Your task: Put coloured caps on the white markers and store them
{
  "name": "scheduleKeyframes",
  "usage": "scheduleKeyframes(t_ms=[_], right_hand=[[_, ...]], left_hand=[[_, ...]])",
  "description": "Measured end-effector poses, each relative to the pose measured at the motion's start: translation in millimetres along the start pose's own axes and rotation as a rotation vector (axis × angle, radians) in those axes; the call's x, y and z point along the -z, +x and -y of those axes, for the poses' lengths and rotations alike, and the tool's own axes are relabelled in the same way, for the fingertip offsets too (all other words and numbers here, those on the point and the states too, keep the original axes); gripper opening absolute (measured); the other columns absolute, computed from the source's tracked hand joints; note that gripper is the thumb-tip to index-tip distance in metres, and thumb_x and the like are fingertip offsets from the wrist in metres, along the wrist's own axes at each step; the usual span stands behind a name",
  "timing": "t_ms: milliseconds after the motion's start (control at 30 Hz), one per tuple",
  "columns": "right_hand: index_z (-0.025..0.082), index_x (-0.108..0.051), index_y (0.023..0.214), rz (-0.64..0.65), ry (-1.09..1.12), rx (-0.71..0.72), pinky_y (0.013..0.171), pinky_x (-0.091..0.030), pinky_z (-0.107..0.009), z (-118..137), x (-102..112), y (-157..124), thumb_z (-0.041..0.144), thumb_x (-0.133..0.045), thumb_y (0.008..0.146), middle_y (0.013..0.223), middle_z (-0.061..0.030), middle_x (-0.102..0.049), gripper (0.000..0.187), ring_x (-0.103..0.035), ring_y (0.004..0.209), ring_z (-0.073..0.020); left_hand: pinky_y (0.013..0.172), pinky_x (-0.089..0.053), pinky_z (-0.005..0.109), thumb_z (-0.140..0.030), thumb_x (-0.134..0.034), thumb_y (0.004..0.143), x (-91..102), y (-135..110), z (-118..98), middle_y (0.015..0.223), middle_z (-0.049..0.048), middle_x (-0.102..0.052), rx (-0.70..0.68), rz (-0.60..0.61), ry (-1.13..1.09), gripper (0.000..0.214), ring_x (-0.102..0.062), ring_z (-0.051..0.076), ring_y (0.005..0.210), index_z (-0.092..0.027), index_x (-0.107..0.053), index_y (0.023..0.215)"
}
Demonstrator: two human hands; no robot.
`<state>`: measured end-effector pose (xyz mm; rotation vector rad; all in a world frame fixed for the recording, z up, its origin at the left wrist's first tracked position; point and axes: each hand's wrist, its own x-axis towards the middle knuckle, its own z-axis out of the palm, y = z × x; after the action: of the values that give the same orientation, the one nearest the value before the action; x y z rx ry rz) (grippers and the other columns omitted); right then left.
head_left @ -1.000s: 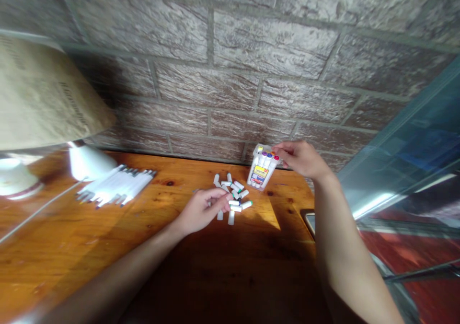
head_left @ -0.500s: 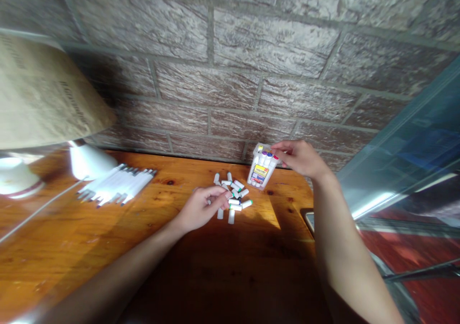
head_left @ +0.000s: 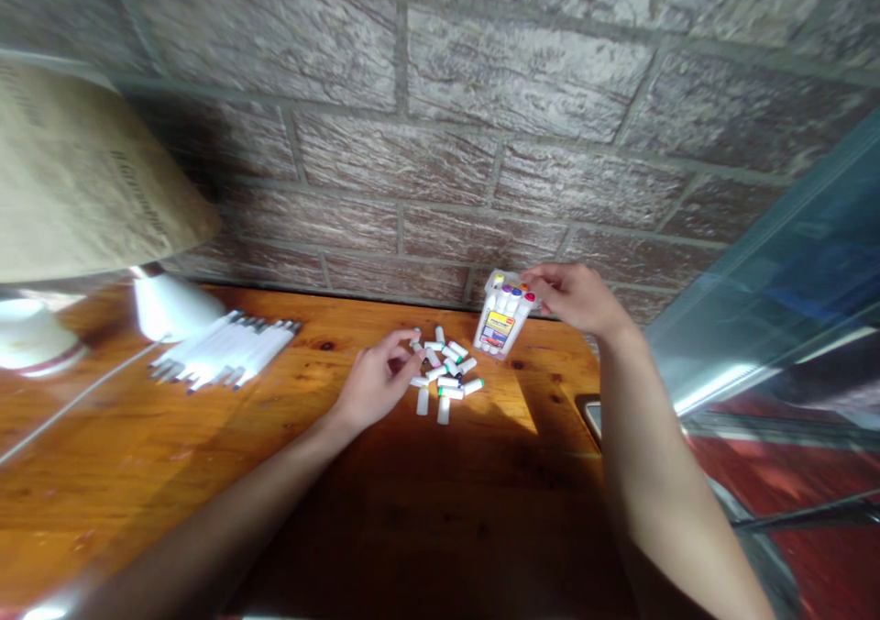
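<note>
My left hand (head_left: 377, 381) reaches over the left side of a pile of short white marker caps (head_left: 449, 382) with coloured ends. Its thumb and forefinger are apart, with a cap (head_left: 415, 337) by the forefinger's tip. My right hand (head_left: 576, 299) is at the top right of a clear plastic marker case (head_left: 487, 337), its fingers bent together at the rim by an orange-ended marker (head_left: 523, 287). What those fingers pinch is hidden. White markers with yellow, purple, blue and red ends stand in the case, behind a yellow label.
Several white markers (head_left: 224, 349) lie side by side at the left, near the lamp (head_left: 169, 304) and its cord (head_left: 82, 403). A brick wall (head_left: 412, 235) runs behind the wooden table (head_left: 330, 510). A phone-like object (head_left: 591, 415) lies at the right edge.
My left hand has drawn back from the middle of the caps to their upper left, and its fingers have parted. My right hand has stayed at the case.
</note>
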<state>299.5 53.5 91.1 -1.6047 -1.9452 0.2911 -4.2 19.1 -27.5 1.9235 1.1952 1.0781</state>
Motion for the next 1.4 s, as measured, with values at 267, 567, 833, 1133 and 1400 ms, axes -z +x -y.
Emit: scheduleKeyframes(t_ms=[267, 567, 833, 1133, 1400], right_hand=[[0.016, -0.078, 0.098, -0.111, -0.129, 0.029, 0.065, -0.049, -0.028, 3, 1, -1, 0.034, -0.052, 0.087, 0.062, -0.0027, -0.072, 0.034, -0.065, 0.056, -0.0171], [0.017, -0.079, 0.091, -0.316, -0.143, 0.073, 0.071, -0.052, -0.034, 20, 10, -4, 0.029, -0.054, 0.085, 0.078, -0.0068, -0.078, 0.028, -0.067, 0.06, -0.0209], [0.018, -0.078, 0.092, -0.425, -0.084, 0.113, 0.075, -0.052, -0.032, 42, 16, -12, 0.027, -0.055, 0.086, 0.074, -0.0061, -0.076, 0.026, -0.068, 0.064, -0.0199], [0.021, -0.078, 0.096, -0.444, -0.034, 0.137, 0.07, -0.051, -0.032, 56, 23, -22, 0.028, -0.054, 0.089, 0.078, -0.004, -0.076, 0.026, -0.068, 0.065, -0.0197], [0.017, -0.077, 0.097, -0.393, 0.017, 0.183, 0.068, -0.05, -0.031, 63, 19, -22, 0.028, -0.055, 0.089, 0.081, -0.0068, -0.077, 0.026, -0.067, 0.067, -0.0192]], left_hand=[[0.07, -0.047, 0.027, -0.046, -0.056, 0.093, 1.7, 3, 4, 0.077, -0.0008, -0.074, 0.043, -0.009, 0.109, 0.033, -0.063, 0.015, 0.065, -0.02, -0.061, 0.113], [0.087, -0.048, 0.038, -0.04, -0.045, 0.097, 36.8, 12, 2, 0.107, 0.0133, -0.074, 0.171, -0.01, 0.813, 0.039, -0.07, 0.03, 0.099, -0.017, -0.058, 0.126], [0.1, -0.041, 0.051, -0.03, -0.05, 0.092, 102.9, 22, 21, 0.129, 0.0231, -0.065, 0.572, -0.05, 1.124, 0.039, -0.057, 0.041, 0.123, -0.015, -0.059, 0.127], [0.095, -0.049, 0.049, -0.023, -0.049, 0.089, 112.2, 22, 39, 0.124, 0.0222, -0.069, 0.596, 0.012, 1.02, 0.041, -0.063, 0.037, 0.118, -0.017, -0.061, 0.128], [0.088, -0.052, 0.034, -0.018, -0.061, 0.076, 90.2, 23, 35, 0.102, 0.0131, -0.078, 0.37, 0.148, 0.883, 0.028, -0.072, 0.029, 0.1, -0.018, -0.072, 0.101]])
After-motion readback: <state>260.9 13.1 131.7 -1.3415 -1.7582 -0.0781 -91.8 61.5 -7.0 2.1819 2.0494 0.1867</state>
